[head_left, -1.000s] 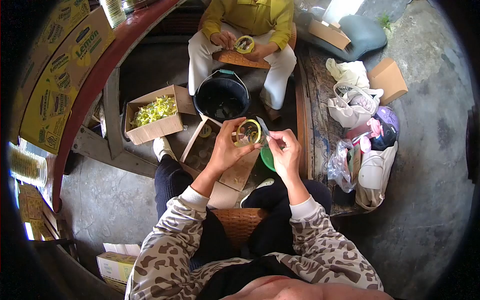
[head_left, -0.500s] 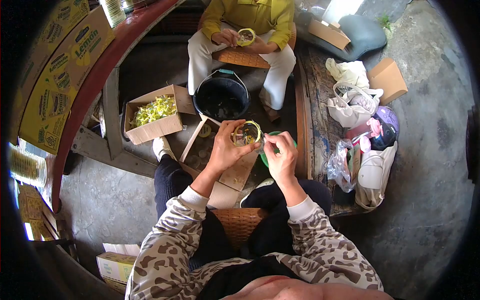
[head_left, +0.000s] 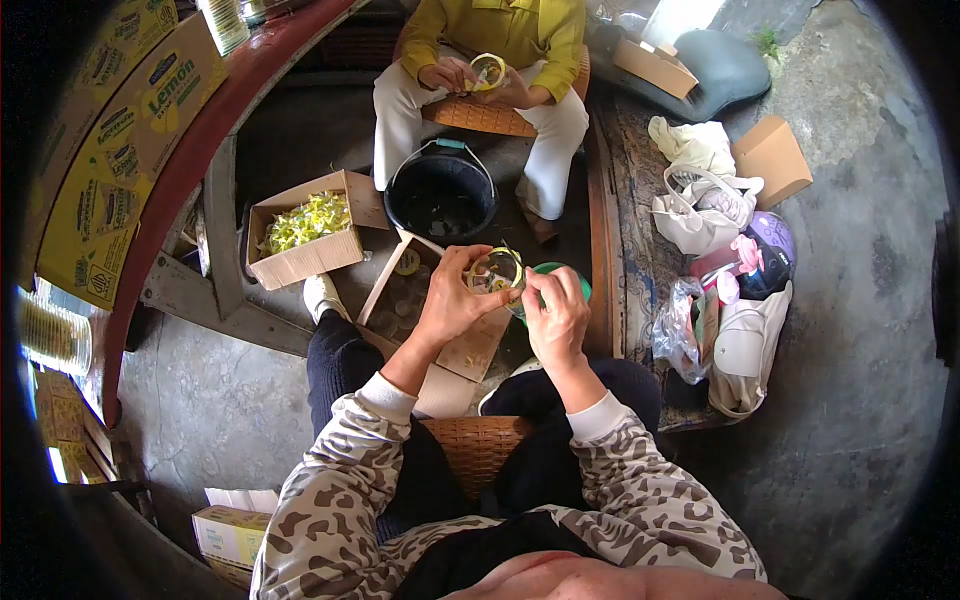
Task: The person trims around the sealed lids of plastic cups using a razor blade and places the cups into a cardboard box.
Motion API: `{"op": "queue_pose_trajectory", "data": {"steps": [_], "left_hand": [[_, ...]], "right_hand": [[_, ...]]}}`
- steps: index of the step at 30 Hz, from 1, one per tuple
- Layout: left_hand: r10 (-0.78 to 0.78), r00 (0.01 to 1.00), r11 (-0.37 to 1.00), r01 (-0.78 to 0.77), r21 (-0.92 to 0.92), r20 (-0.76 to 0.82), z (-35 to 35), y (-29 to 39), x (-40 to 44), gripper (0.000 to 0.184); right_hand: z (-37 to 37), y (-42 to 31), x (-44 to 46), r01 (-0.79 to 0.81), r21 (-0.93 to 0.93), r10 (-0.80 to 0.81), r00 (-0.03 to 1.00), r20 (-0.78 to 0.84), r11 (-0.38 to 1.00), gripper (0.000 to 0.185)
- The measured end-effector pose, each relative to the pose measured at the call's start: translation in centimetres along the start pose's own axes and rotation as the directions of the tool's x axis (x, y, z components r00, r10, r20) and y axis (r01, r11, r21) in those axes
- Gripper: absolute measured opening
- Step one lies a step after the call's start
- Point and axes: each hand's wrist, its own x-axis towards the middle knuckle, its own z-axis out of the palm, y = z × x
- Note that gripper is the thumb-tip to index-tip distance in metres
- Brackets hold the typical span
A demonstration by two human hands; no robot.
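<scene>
A clear, round plastic cup (head_left: 508, 283) with a yellow rim is held up in front of me, its mouth facing me. My left hand (head_left: 452, 303) is closed around its left side, thumb along the near edge. My right hand (head_left: 556, 318) has its thumb and forefinger pinched together at the cup's right edge; whatever lies between those fingertips is too small to make out. Below my hands is an open cardboard box (head_left: 474, 345) with clear cups inside. Partly behind my right hand shows a green round container (head_left: 583, 285).
A cardboard box (head_left: 312, 260) of yellow strips stands left of a black bucket (head_left: 402, 208). Opposite sits a person in a yellow shirt (head_left: 480, 30), holding a similar cup (head_left: 487, 72). Bags (head_left: 690, 225) lie on the bench at right. A red-edged table (head_left: 190, 165) curves along the left.
My right hand has shifted slightly left and turned, its fingertips now closer against the cup's edge. The left hand still holds the cup in nearly the same place.
</scene>
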Motion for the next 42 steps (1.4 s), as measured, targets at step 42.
{"op": "queue_pose_trajectory", "data": {"steps": [42], "left_hand": [[-0.12,0.97,0.981,0.149,-0.126,0.212,-0.8,0.0,0.2,0.076]], "right_hand": [[0.2,0.5,-0.3,-0.096,0.086,0.093,0.995,0.029,0.992,0.017]]}}
